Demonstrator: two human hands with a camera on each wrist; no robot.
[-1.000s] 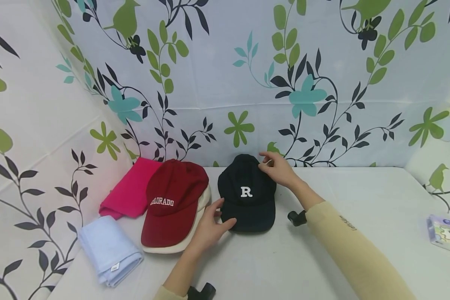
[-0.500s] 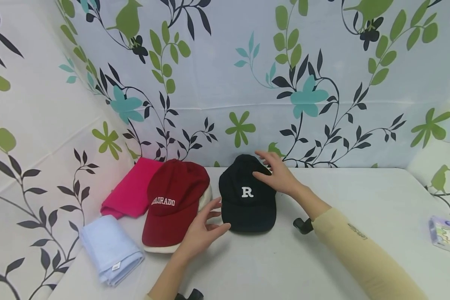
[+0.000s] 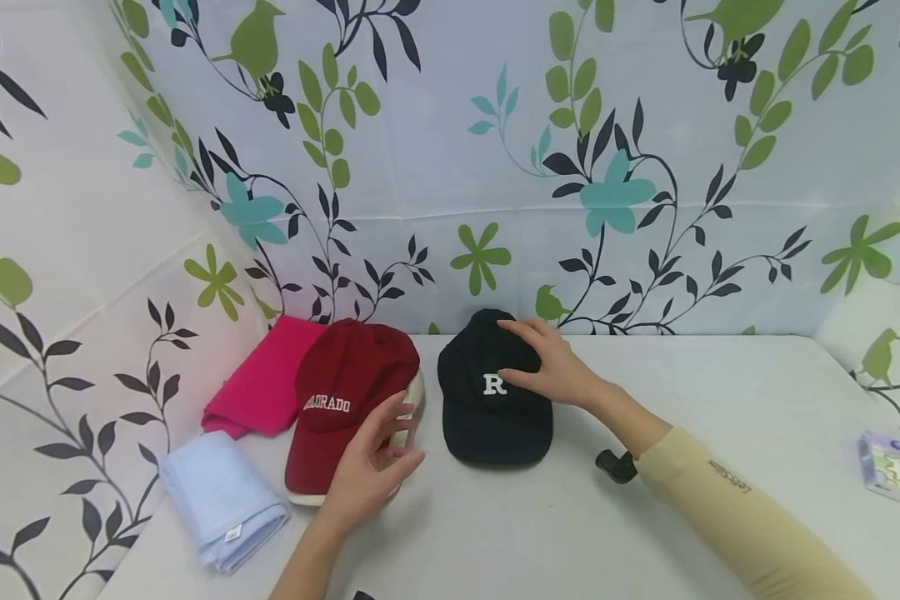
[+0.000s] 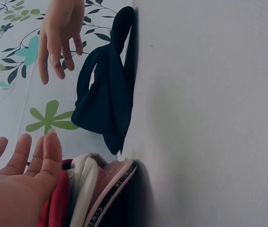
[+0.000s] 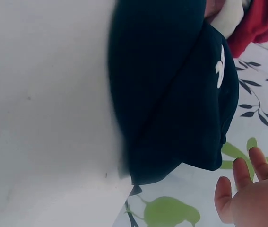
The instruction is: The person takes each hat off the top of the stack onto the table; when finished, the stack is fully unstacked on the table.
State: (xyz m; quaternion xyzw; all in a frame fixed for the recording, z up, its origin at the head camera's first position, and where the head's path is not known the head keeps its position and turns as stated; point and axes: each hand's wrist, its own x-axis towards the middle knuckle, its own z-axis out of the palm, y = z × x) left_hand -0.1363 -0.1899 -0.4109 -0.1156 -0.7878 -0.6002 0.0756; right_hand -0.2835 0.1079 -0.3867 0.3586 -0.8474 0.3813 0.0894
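Note:
A dark navy baseball cap [image 3: 495,433] with a white letter R lies on the white table, brim toward me. Over its right side hovers my right hand [image 3: 551,367], fingers spread; in the right wrist view the fingers are apart from the cap. To its left, a red cap [image 3: 348,358] lettered COLORADO lies on top of an off-white cap [image 3: 417,392], with part of a pinkish cap [image 4: 108,175] showing in the left wrist view. My left hand [image 3: 367,475] is raised in front of this stack, fingers loosely bent and holding nothing, overlapping the red brim in the head view.
Left of the caps lie a folded bright pink cloth [image 3: 262,383] and a folded light blue towel [image 3: 221,500]. A small purple printed pack [image 3: 896,467] sits at the far right. A leaf-patterned curtain [image 3: 420,167] rises behind the white table [image 3: 720,392].
My left hand has drawn away from the navy cap, leftward to the red cap. My right hand has shifted from the cap's far right edge to over its front. The caps stay put.

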